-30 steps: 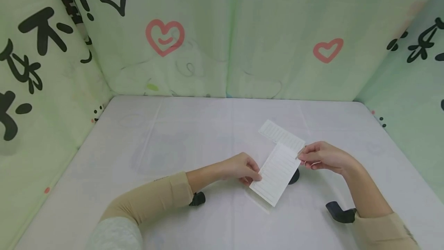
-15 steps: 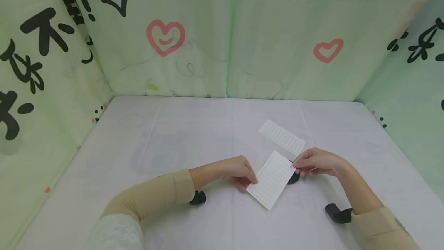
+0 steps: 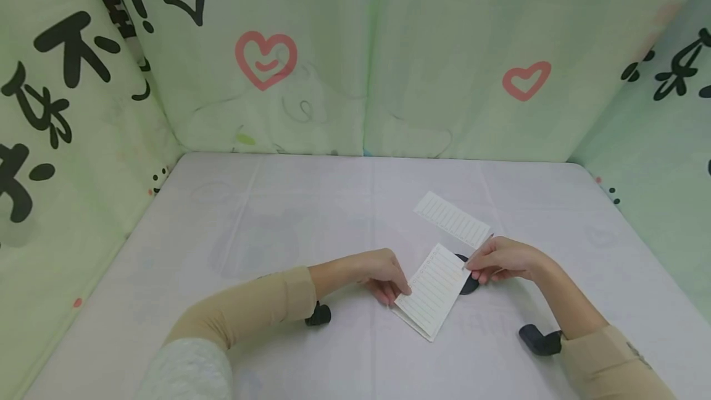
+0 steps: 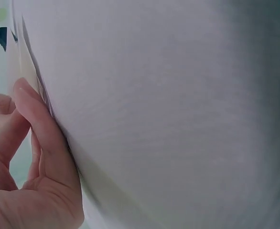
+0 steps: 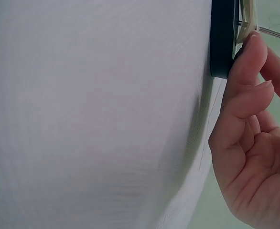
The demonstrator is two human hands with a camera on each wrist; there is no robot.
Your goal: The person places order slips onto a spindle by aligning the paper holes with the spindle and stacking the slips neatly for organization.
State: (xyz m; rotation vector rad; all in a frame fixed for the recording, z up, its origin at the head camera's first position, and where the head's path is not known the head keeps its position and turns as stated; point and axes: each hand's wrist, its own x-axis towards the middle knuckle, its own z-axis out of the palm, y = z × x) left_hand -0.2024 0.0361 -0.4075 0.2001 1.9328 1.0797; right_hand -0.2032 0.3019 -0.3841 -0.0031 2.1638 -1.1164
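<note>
A ruled white paper slip (image 3: 436,292), with another sheet edge showing under it, slants over the round black base (image 3: 469,286) of a bill spike. The spike's thin metal rod (image 5: 276,34) comes through the slip close to the right fingertips. My left hand (image 3: 385,276) pinches the slip's lower-left edge between thumb and fingers; the left wrist view shows the slip (image 4: 25,64) standing off the cloth. My right hand (image 3: 505,259) pinches its upper-right corner beside the rod. In the right wrist view, the slip's edge (image 5: 249,21) sits a little above the dark base (image 5: 221,38).
A second ruled slip (image 3: 451,220) lies flat just beyond the spike. White cloth (image 3: 278,215) covers the table, with green printed curtains (image 3: 333,79) behind and at both sides. Black wrist camera mounts (image 3: 540,341) stick out near the sleeves.
The held slip has come down and toward the person, away from the second slip. More of the black base and the rod now show. Both hands moved slightly with it.
</note>
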